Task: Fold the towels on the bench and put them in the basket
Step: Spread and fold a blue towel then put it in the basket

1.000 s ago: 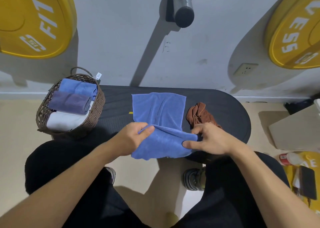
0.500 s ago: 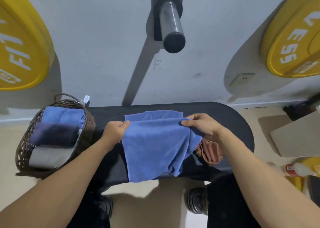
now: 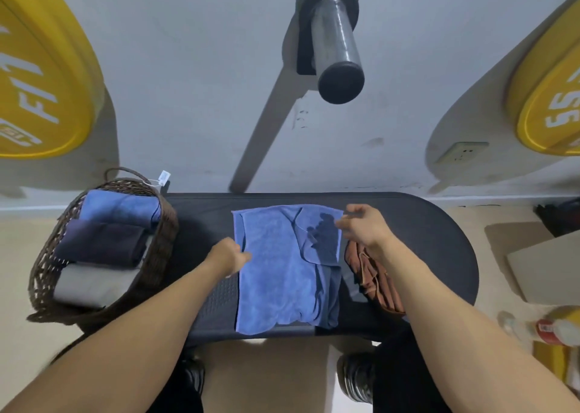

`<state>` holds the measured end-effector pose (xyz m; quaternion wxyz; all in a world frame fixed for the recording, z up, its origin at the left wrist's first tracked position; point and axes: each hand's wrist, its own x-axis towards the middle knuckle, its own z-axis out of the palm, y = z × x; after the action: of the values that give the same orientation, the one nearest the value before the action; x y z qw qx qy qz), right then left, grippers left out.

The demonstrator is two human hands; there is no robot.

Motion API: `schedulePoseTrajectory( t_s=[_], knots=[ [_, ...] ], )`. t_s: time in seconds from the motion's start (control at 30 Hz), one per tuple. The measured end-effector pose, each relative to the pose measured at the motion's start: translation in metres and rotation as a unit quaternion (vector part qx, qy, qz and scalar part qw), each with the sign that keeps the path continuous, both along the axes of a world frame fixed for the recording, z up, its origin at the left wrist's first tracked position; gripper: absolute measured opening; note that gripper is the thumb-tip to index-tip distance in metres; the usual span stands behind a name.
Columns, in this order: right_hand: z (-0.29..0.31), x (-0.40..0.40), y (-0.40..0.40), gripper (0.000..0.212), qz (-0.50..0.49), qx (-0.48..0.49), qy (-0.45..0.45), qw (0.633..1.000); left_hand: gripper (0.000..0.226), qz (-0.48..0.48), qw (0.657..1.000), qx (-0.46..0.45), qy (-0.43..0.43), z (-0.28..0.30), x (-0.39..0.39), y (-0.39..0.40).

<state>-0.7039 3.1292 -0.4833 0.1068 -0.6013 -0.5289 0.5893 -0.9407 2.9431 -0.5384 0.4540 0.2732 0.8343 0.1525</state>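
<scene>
our blue towel (image 3: 282, 271) lies folded across the black padded tabletop (image 3: 439, 255), a soft, nubbly microfibre rectangle whose near edge droops a little over the front rim. its right part shows a looser flap with a curved fold line, and the shadow of our right hand falls on it. our left hand (image 3: 230, 255) sits at the towel's left edge, its fingers curled in on the cloth there, though blur keeps us from seeing how firmly they pinch. our right hand (image 3: 361, 227) hovers at the towel's far right corner, fingers loosely apart and holding nothing that we can make out. just right of the blue towel, partly under our right forearm, a rust-brown towel (image 3: 376, 284) lies crumpled in ridged folds. at the left end of the tabletop stands the woven wicker basket (image 3: 163, 240), dark brown and rounded, with a loop handle and a small paper tag. inside it three folded towels lie side by side: a blue one (image 3: 119, 208) farthest, a dark navy one (image 3: 100, 243) in the middle, a pale grey one (image 3: 91, 284) nearest. above, a smooth metal bar (image 3: 335, 48) juts from the grey wall.
</scene>
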Motion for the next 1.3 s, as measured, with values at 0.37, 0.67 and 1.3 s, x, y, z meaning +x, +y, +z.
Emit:
schedulePoseTrajectory(
  t_s=[0.37, 0.67, 1.3],
  knots=[
    [-0.033, 0.029, -0.076, 0.029, 0.343, -0.169, -0.350, 0.855, 0.024, -0.117, 0.978, -0.136, 0.104, -0.018, 0.070, -0.068],
    [-0.065, 0.046, -0.146, 0.025, 0.217, 0.001, -0.251, 0.943, 0.030, -0.087, 0.989, -0.094, 0.069, -0.014, 0.071, -0.092],
    [-0.030, 0.044, -0.107, 0.016, 0.297, -0.005, -0.417, 0.859, 0.016, 0.297, 0.946, -0.022, -0.124, -0.018, 0.072, -0.140]
  ],
)
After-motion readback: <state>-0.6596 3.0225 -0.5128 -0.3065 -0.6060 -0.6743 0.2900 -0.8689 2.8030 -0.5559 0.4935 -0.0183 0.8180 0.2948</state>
